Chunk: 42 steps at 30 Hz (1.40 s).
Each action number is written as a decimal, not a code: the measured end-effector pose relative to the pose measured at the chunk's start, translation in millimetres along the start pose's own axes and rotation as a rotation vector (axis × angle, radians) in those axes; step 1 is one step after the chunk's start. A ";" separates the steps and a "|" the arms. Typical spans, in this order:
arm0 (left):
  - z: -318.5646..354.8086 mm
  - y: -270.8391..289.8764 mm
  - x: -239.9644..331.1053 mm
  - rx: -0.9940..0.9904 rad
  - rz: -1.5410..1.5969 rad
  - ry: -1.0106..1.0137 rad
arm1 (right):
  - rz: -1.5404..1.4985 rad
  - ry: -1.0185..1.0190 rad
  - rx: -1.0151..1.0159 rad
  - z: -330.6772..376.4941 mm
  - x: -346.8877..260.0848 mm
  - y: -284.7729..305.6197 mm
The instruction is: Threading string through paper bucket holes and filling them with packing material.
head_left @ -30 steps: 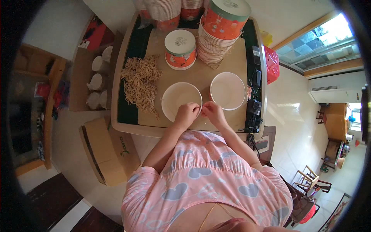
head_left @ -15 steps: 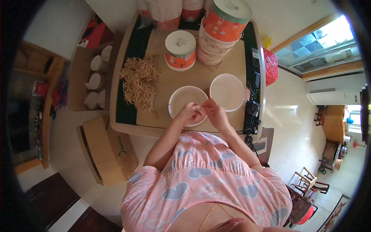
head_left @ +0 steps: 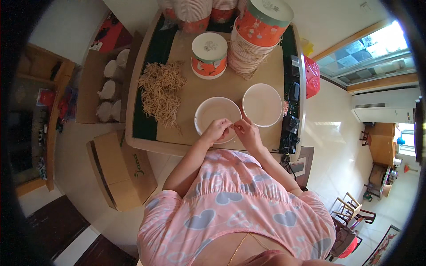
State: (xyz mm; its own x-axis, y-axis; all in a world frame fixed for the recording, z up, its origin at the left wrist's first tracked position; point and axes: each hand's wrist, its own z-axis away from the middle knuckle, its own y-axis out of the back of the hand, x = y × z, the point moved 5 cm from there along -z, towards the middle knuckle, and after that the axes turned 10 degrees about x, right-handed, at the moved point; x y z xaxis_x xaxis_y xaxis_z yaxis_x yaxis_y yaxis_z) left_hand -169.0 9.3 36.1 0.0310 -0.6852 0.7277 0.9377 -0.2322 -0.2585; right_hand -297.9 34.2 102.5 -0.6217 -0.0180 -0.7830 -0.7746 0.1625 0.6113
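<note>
Left hand (head_left: 217, 129) and right hand (head_left: 249, 135), in the head view, meet with bent fingers over the left white bucket (head_left: 206, 108) on the table (head_left: 153, 147); whether they pinch something, I cannot tell. Beside it stands the right white bucket (head_left: 262, 94), mouth upward, while a cardboard box (head_left: 91, 73) contains several white cups (head_left: 111, 69).

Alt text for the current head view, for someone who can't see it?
The left hand and right hand are close together, anything held indistinct, over the near side of an open white tub, another open tub to its right. Beyond are tangled beige cord and an upturned orange tub.
</note>
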 end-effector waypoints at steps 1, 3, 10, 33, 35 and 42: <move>0.7 0.7 1.3 -0.025 0.047 -0.003 | -0.034 -0.036 0.001 1.6 0.3 2.6; 2.4 1.6 3.5 -0.056 0.018 0.048 | -0.058 -0.027 0.043 5.6 0.9 9.3; 3.0 -9.4 8.4 -0.094 -0.130 -0.193 | -0.079 -0.048 0.122 11.6 11.0 17.7; -16.2 -19.1 -12.5 -0.157 0.827 0.186 | -0.077 -0.018 0.026 3.7 9.2 1.5; -12.9 -18.9 -8.5 -0.131 0.808 0.163 | -0.043 0.002 0.004 1.7 8.7 0.3; -10.4 13.8 -28.7 0.131 0.415 0.141 | -0.050 -0.010 0.034 2.3 8.1 -1.1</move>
State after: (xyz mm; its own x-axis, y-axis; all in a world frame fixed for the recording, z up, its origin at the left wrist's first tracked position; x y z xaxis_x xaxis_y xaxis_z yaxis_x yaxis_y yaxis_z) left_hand -160.6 18.5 5.1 0.3741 -0.7912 0.4837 0.8921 0.1646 -0.4207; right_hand -301.8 36.2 95.3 -0.5814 -0.0172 -0.8134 -0.7999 0.1949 0.5676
